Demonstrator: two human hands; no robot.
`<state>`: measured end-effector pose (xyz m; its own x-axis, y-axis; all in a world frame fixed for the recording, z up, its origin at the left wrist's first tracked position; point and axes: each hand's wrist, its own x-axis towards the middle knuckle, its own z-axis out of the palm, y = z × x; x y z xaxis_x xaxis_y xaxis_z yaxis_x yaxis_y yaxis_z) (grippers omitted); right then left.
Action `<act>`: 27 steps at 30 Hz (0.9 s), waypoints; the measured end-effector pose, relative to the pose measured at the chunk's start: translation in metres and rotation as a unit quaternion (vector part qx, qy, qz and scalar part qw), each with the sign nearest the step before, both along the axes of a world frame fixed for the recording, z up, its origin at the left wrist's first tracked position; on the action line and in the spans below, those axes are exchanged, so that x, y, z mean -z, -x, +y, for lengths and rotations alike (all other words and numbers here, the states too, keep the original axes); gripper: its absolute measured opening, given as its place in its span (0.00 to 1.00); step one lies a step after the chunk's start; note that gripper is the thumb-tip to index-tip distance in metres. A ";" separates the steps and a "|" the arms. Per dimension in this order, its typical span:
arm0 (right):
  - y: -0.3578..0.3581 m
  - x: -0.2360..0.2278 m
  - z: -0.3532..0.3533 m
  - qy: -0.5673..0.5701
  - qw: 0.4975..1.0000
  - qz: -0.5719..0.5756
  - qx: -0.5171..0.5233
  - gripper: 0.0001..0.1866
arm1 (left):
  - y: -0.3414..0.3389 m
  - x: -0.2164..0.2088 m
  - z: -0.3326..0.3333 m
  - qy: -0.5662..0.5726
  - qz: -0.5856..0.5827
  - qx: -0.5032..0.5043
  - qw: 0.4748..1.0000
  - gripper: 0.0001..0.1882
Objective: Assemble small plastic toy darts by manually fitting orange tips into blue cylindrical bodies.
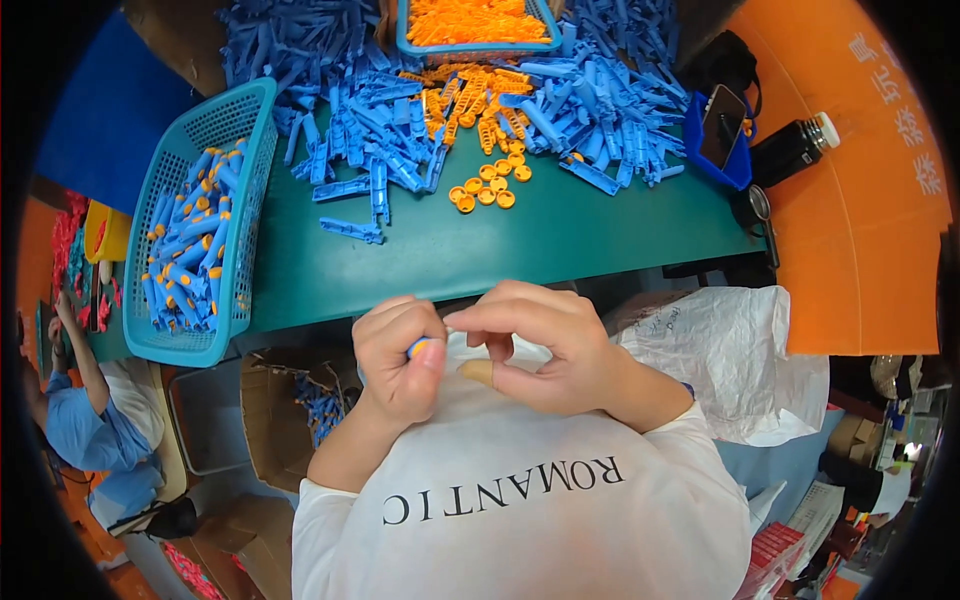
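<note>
Note the blue piece (417, 348) clamped in the curled left hand (397, 362), with orange end exposed and most else hidden, by the near edge of the green table (430, 255). Grip firmly without covering that end. Note the right hand (555, 342) just beside, with thumb and forefinger apart and nothing visible between; cannot tell whether touching. Align fingertips squarely to the orange end; avoid sideways pressure. At left, see the teal basket (180, 346) of matching pieces. Farther, find loose orange caps (486, 195), then heaped blue shells (370, 120) flanking orange toothed strips (462, 97).
</note>
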<state>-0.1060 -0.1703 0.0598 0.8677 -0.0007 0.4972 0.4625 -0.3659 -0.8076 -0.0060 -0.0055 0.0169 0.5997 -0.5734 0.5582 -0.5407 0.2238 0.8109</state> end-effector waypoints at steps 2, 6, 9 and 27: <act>0.002 0.004 -0.003 -0.014 1.000 0.023 0.015 0.20 | 0.001 0.007 0.000 0.003 -0.012 -0.043 0.999 0.13; -0.002 0.019 -0.015 -0.057 0.995 0.044 0.074 0.18 | 0.004 0.005 -0.003 -0.011 -0.015 -0.067 0.998 0.13; -0.008 0.031 -0.029 -0.055 0.991 0.046 0.115 0.11 | 0.007 0.006 -0.003 -0.013 0.026 -0.064 0.998 0.22; -0.030 0.089 -0.066 -0.040 0.973 0.102 0.201 0.04 | -0.014 -0.021 0.010 0.067 0.008 -0.014 0.998 0.22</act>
